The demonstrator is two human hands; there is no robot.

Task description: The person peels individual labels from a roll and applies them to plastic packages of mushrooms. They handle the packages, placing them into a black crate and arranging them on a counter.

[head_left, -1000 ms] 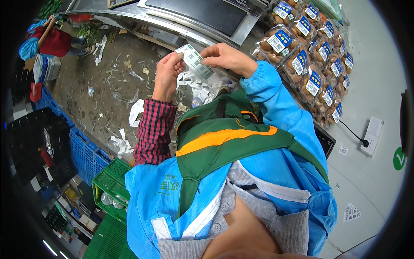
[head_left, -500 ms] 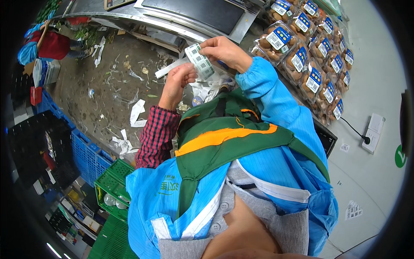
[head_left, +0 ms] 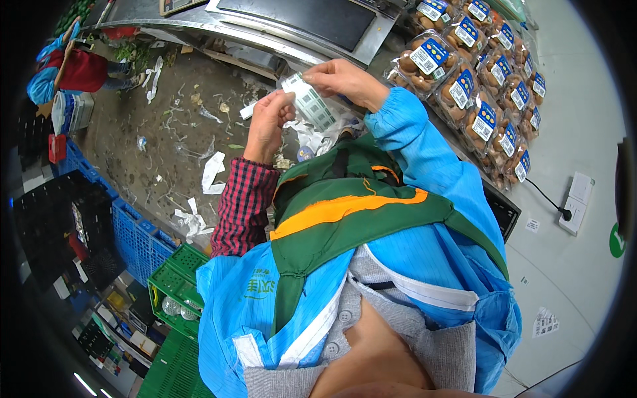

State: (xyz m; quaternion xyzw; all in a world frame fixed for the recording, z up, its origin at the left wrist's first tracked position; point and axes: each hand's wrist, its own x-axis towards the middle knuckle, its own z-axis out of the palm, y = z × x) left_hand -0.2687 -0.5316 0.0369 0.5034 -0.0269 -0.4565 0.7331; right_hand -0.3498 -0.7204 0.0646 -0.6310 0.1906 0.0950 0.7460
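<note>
A strip of white labels with green printing and small square codes hangs above the littered floor. My right hand pinches its upper end. My left hand has its fingers curled at the strip's left side, the thumb and forefinger gripping the edge. A narrow white paper tail sticks out behind my left hand. Just right of my hands, clear plastic packs of brown round produce, each with a blue-and-white label, lie in rows.
A steel counter runs along the top. Paper scraps litter the floor. Blue crates and green crates stand at left. Another person works at upper left. A socket with plug is at right.
Both hands have risen slightly since a second ago. My left hand moved right and lower along the strip, its fingers re-gripping; a white tail now shows behind it. The other person barely moved.
</note>
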